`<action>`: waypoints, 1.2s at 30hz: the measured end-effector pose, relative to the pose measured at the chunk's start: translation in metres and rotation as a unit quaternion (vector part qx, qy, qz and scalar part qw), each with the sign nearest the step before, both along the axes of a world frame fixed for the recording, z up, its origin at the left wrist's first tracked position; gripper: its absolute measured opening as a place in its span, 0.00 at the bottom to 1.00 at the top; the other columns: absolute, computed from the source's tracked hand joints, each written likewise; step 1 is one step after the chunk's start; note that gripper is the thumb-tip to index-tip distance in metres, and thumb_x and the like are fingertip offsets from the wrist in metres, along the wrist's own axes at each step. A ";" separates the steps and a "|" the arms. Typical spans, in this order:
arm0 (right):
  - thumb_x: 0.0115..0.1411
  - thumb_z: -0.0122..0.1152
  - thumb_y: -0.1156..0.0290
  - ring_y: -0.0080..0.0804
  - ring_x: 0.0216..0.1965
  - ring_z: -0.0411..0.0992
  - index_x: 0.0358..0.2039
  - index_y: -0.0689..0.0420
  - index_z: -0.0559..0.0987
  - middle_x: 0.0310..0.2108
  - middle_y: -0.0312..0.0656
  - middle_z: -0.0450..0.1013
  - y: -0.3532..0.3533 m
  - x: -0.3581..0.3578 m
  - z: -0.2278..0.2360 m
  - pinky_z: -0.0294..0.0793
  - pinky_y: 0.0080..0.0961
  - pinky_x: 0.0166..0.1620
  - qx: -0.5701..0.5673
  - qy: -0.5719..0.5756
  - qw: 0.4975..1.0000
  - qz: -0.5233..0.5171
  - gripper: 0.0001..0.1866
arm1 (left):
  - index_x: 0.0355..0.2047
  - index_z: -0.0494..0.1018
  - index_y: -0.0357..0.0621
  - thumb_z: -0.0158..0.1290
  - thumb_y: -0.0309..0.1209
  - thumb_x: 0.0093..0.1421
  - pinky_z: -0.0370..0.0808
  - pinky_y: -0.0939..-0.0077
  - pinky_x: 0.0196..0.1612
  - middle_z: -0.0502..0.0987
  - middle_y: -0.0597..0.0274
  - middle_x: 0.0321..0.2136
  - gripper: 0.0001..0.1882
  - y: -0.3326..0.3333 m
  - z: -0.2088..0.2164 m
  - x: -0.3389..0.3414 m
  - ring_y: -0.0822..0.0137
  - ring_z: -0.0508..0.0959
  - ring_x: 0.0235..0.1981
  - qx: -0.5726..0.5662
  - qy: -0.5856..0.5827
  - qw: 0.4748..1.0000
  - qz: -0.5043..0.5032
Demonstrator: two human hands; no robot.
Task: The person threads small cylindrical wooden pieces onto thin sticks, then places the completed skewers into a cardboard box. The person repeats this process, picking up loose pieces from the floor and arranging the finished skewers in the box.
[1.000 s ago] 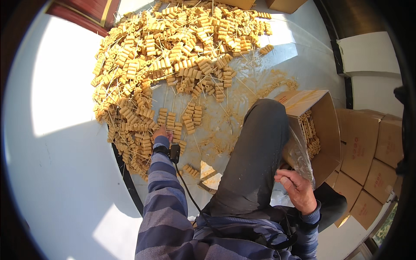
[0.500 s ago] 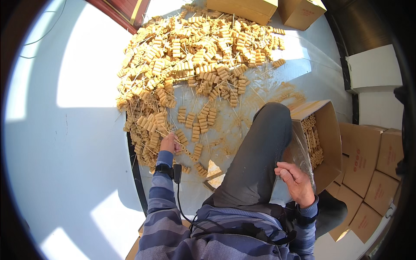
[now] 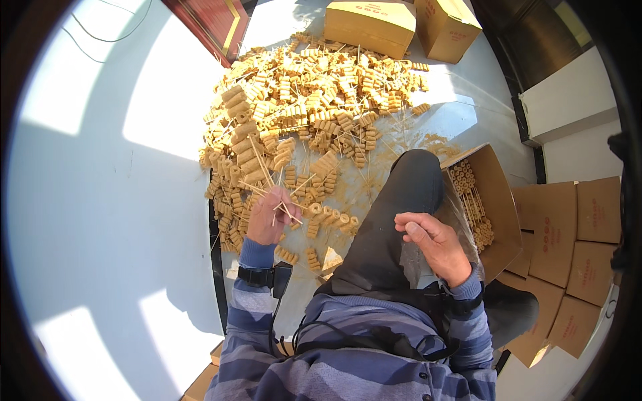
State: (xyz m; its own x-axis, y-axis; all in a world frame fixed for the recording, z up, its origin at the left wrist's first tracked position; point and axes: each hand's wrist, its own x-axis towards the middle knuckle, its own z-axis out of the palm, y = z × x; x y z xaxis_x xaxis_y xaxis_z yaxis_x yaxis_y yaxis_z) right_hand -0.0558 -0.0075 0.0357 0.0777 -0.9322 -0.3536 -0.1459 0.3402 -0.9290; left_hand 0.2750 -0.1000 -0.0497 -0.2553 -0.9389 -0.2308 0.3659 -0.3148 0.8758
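Observation:
My left hand (image 3: 267, 217) is closed around the bare sticks of several skewers (image 3: 246, 157), raised above the near left part of the pile. Tan, ribbed spiral rolls are threaded on these skewers, and their heads fan out away from the hand. A large pile (image 3: 341, 83) of the same skewers lies loose on the floor ahead. Over my bent leg, my right hand (image 3: 438, 248) is held with its fingers half curled and the thumb apart, nothing visible in it. Just beyond it, an open cardboard box (image 3: 503, 214) lies tipped toward me with skewers (image 3: 473, 204) packed in rows inside.
Two cardboard boxes (image 3: 368, 27) stand behind the pile. More closed cartons (image 3: 548, 234) are stacked at the right, below a white ledge (image 3: 568, 100). A red panel (image 3: 212, 27) rises at the far left. Crumbs litter the floor (image 3: 394, 150) beside my knee.
My left hand has come up from the pile with several skewers gripped by their sticks. My right hand has moved slightly left and up, and its fingers have loosened. The view has shifted a little.

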 end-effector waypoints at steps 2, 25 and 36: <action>0.73 0.49 0.59 0.28 0.50 0.75 0.54 0.62 0.78 0.47 0.41 0.77 -0.009 0.004 0.001 0.76 0.23 0.50 0.026 -0.049 0.998 0.019 0.20 | 0.28 0.68 0.43 0.43 0.47 0.73 0.72 0.71 0.31 0.69 0.62 0.18 0.22 0.006 0.028 -0.015 0.67 0.71 0.22 -0.038 0.021 0.998 -0.048; 0.71 0.53 0.60 0.21 0.27 0.77 0.46 0.63 0.73 0.40 0.43 0.78 -0.016 0.044 0.012 0.75 0.13 0.23 0.142 -0.353 0.923 0.055 0.17 | 0.36 0.72 0.38 0.49 0.47 0.69 0.79 0.59 0.45 0.76 0.48 0.36 0.21 0.067 0.058 -0.107 0.52 0.79 0.42 0.118 0.181 0.913 -0.347; 0.73 0.50 0.60 0.20 0.26 0.72 0.56 0.60 0.70 0.27 0.34 0.73 -0.028 0.029 0.007 0.80 0.25 0.43 0.066 -0.406 0.906 -0.097 0.19 | 0.54 0.68 0.43 0.59 0.28 0.61 0.78 0.61 0.43 0.72 0.54 0.46 0.21 0.081 0.049 -0.115 0.57 0.77 0.43 0.177 0.240 0.903 -0.310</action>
